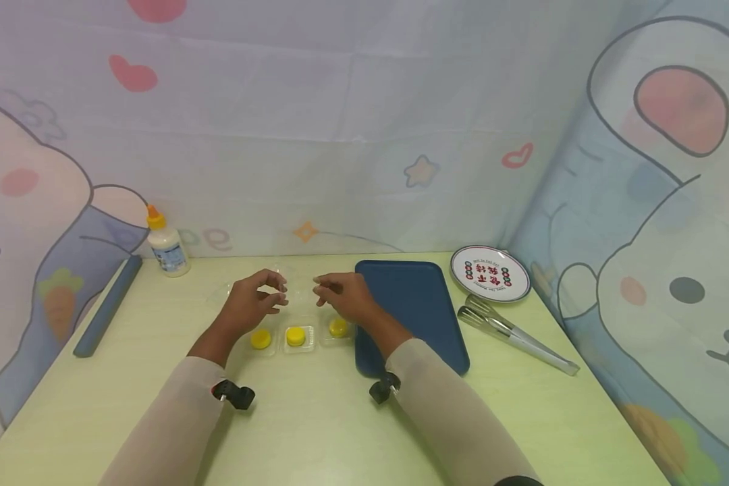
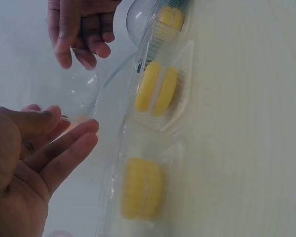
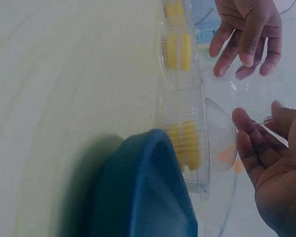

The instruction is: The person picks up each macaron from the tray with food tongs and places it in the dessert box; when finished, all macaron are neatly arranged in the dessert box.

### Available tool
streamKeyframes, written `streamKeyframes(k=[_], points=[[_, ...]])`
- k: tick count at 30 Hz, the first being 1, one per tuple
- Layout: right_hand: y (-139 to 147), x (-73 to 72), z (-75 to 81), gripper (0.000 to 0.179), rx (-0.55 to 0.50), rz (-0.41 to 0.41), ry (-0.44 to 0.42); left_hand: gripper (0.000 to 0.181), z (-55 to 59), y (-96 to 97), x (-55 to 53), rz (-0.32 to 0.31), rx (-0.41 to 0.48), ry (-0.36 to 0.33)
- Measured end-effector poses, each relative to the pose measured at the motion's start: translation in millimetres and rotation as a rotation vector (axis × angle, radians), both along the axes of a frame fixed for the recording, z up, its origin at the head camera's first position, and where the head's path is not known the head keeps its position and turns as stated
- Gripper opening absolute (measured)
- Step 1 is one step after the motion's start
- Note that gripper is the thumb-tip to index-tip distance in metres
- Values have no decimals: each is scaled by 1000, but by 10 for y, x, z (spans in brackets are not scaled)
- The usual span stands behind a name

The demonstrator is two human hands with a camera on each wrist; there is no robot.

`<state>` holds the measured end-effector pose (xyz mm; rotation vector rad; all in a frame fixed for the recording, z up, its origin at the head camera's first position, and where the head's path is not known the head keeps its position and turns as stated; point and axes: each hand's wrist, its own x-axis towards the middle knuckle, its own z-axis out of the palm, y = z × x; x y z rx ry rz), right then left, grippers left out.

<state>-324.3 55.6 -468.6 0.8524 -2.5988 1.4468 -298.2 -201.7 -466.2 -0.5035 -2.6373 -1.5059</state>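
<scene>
Three yellow macarons with pale filling sit in a row of small clear plastic boxes: a left macaron (image 1: 260,339), a middle macaron (image 1: 295,336) and a right macaron (image 1: 338,327). Behind the middle box, a clear domed lid (image 2: 78,91) spans the gap between my hands. My left hand (image 1: 254,301) pinches one edge of it between thumb and fingers. From the other side my right hand (image 1: 349,297) pinches the opposite edge. The right box's domed lid (image 3: 221,136) stands raised behind its macaron. In the head view the clear plastic is faint.
A blue tray (image 1: 416,304) lies right of the boxes, partly under my right forearm. Beyond it are a white printed plate (image 1: 491,273) and metal tongs (image 1: 516,336). At the far left stand a glue bottle (image 1: 169,250) and a long grey-blue bar (image 1: 108,307).
</scene>
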Motion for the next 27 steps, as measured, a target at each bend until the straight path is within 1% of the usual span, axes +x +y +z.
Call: streamKeyframes(k=[3,7,10,15,17,20,23,25,27], points=[[6,8,-2,34,25,-9,-5,29,-3,-23,12,-10,-29,3],[12,32,7,38,52,-11,-17,43,1,-50,36,-23,-46,-29],[18,43,-2,38,54,-16,-16,46,11,-61,48,-31,-38,-61],[27,65,-19,35,28,-14,-24,48,37,-83,64,-77,-42,-103],[33,74,-24,35,18,-11,-37,52,52,-89,73,-103,-50,-120],[45,94,-27,38,4,-7,-80,56,70,-95,87,-114,-82,-130],[61,125,-17,44,-12,16,-130,59,80,-103,105,-119,-120,-128],[71,147,-12,48,-4,36,-143,60,84,-113,118,-135,-129,-128],[74,168,-9,49,21,54,-138,62,81,-122,124,-157,-126,-137]])
